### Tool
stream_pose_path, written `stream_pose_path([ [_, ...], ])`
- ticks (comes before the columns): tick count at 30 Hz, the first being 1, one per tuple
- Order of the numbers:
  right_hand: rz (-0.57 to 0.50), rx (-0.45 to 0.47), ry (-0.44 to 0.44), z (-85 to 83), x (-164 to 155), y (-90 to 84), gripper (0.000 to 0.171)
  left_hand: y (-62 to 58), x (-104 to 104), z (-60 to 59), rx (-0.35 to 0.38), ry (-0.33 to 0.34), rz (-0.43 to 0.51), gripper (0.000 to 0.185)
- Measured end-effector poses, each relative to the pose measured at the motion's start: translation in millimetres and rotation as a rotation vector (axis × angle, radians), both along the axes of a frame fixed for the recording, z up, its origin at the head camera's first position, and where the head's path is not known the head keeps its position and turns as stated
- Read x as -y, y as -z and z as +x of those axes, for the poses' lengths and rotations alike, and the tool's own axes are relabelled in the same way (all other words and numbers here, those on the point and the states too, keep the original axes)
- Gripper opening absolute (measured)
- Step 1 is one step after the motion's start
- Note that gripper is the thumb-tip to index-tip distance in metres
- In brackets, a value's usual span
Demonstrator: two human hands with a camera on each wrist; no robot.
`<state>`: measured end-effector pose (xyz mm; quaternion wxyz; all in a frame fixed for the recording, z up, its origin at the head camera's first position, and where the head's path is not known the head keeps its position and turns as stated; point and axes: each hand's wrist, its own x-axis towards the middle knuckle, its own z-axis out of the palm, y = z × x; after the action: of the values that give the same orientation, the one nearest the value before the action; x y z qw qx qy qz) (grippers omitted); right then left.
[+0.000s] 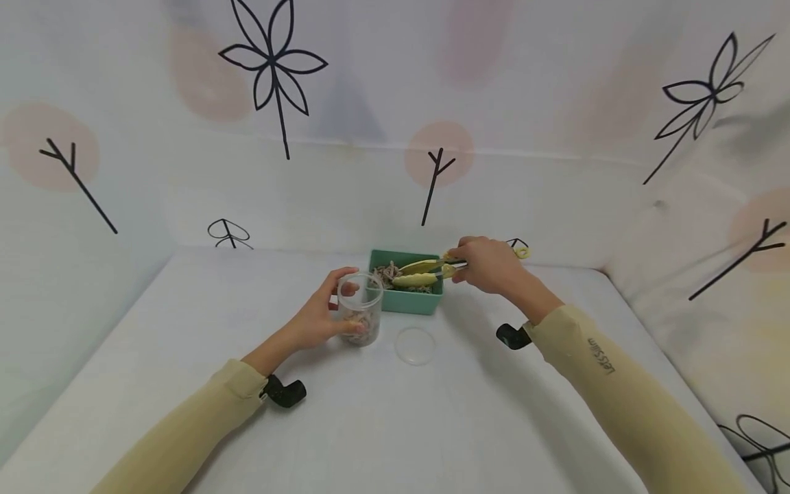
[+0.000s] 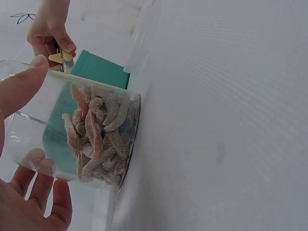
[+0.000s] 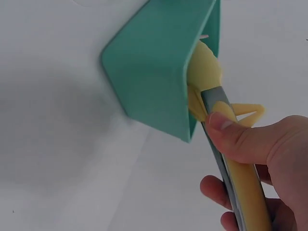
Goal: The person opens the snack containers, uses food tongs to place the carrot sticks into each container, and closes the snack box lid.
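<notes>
My left hand (image 1: pixel 315 321) holds a clear plastic jar (image 1: pixel 372 302), thumb on one side and fingers round the other. The jar stands uncovered on the table, and brownish dried strips (image 2: pixel 98 134) fill its lower part. To its right is a green rectangular box (image 1: pixel 410 303) with more such strips (image 1: pixel 387 272) inside. My right hand (image 1: pixel 490 264) grips yellow-and-metal tongs (image 3: pixel 248 192) by the handles, thumb on top. The heads of the tongs (image 1: pixel 415 280) dip into the box over the strips; in the right wrist view the box wall partly hides them.
A clear round lid (image 1: pixel 415 345) lies flat on the white table (image 1: pixel 395 425), in front of the box. White patterned cloth (image 1: pixel 370 192) rises behind the table and at both sides. A black wrist device (image 1: pixel 286 392) hangs below the left sleeve, another (image 1: pixel 513 336) below the right.
</notes>
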<state>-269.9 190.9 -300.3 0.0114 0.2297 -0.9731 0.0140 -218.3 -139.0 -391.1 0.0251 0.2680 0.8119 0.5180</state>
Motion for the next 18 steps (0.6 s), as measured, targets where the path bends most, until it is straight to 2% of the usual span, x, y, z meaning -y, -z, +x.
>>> stream_pose_path([
  [5, -0.054, -0.016, 0.001, 1.8, -6.7, -3.7, 0.045, -19.6, -3.6, 13.0, -0.009, 0.014, 0.000, 0.093],
  [18, -0.138, -0.034, -0.005, 4.7, -18.1, -1.7, 0.051, -24.1, -3.5, 15.6, -0.011, 0.000, -0.011, 0.092],
])
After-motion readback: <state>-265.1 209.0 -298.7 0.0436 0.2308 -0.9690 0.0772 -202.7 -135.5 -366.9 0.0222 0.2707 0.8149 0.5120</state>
